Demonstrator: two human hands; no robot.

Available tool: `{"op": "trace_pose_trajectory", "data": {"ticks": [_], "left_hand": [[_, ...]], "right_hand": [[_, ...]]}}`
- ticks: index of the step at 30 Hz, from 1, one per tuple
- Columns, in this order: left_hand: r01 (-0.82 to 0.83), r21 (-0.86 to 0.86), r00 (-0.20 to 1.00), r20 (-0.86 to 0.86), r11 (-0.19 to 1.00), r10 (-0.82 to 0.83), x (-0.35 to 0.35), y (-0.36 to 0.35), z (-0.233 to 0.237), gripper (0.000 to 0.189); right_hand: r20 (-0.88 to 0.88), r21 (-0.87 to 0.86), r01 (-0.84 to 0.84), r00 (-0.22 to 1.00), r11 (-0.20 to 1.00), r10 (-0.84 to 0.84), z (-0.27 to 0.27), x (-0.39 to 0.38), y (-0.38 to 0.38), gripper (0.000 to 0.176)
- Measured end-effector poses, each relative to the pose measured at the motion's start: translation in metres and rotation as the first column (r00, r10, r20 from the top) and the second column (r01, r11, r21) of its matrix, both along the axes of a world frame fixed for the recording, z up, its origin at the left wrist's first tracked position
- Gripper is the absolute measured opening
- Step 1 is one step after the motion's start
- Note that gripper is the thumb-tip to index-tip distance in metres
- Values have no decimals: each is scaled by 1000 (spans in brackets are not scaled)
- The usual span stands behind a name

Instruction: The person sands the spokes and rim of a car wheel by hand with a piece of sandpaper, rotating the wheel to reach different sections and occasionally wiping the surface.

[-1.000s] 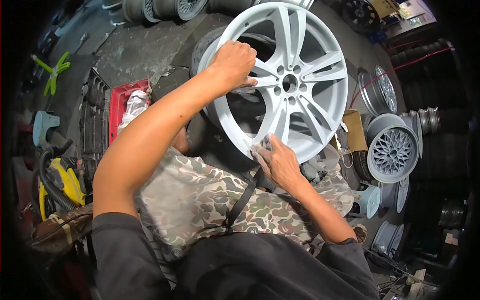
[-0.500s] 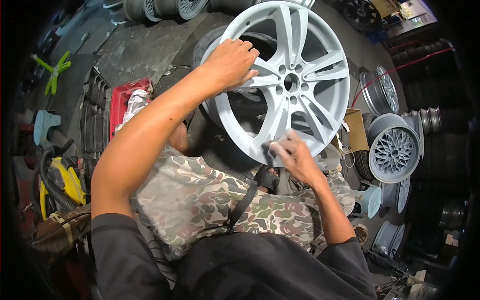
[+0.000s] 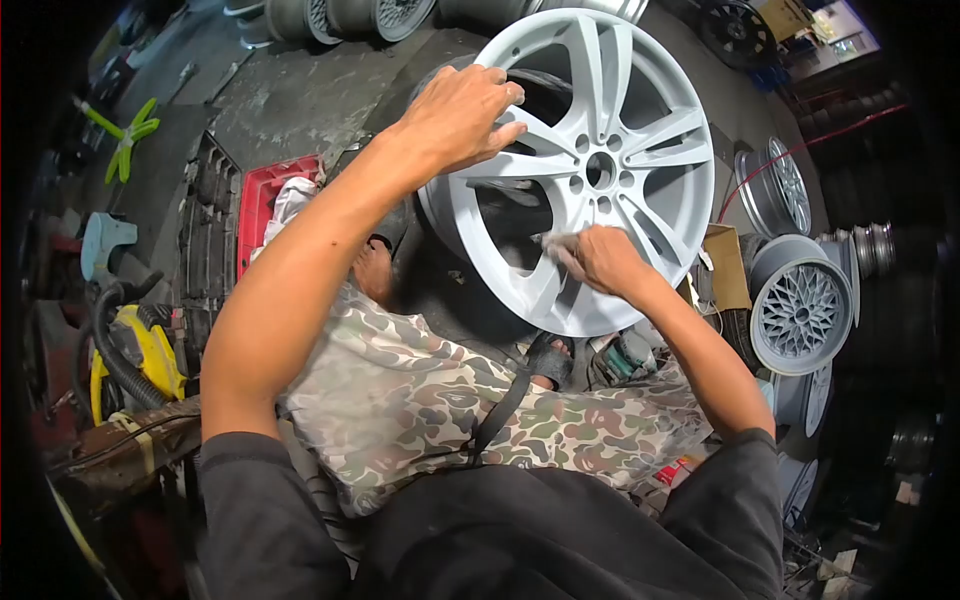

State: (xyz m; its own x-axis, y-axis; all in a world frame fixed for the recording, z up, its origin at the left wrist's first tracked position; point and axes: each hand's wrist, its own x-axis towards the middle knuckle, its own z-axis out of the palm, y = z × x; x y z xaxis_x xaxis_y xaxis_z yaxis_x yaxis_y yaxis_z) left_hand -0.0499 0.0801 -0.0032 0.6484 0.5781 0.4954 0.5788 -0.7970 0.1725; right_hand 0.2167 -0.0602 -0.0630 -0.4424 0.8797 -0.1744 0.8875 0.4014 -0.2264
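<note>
A pale grey alloy wheel with paired spokes is tilted up in front of me, its face toward me. My left hand is curled over the wheel's upper left edge, with the thumb near a spoke. My right hand is closed on the lower spoke, left of and below the hub hole. Its dusty fingers pinch a small grey piece that looks like sandpaper, mostly hidden by the fingers. Beneath the wheel is a dark round support, partly covered.
A red tray with a white cloth lies left of the wheel. A yellow-and-black machine with a hose stands further left. Mesh-faced wheels and a cardboard box are at the right. A sandalled foot is below the wheel.
My right hand has moved up the lower spoke from the outer lip toward the hub. My left hand keeps its place on the rim. The whole view has shifted slightly.
</note>
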Motion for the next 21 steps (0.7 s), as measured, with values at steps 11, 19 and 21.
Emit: {"op": "trace_pose_trajectory", "data": {"ticks": [11, 19, 21], "left_hand": [[210, -354, 962, -93, 911, -258, -31, -103, 68, 34], [529, -131, 848, 117, 839, -517, -35, -189, 127, 32], [606, 17, 734, 374, 795, -567, -29, -208, 131, 24]], "right_hand": [[635, 118, -627, 644, 770, 427, -3, 15, 110, 45], [-50, 105, 88, 995, 991, -83, -6, 16, -22, 31], [-107, 149, 148, 985, 978, -133, -7, -3, -50, 25]]}}
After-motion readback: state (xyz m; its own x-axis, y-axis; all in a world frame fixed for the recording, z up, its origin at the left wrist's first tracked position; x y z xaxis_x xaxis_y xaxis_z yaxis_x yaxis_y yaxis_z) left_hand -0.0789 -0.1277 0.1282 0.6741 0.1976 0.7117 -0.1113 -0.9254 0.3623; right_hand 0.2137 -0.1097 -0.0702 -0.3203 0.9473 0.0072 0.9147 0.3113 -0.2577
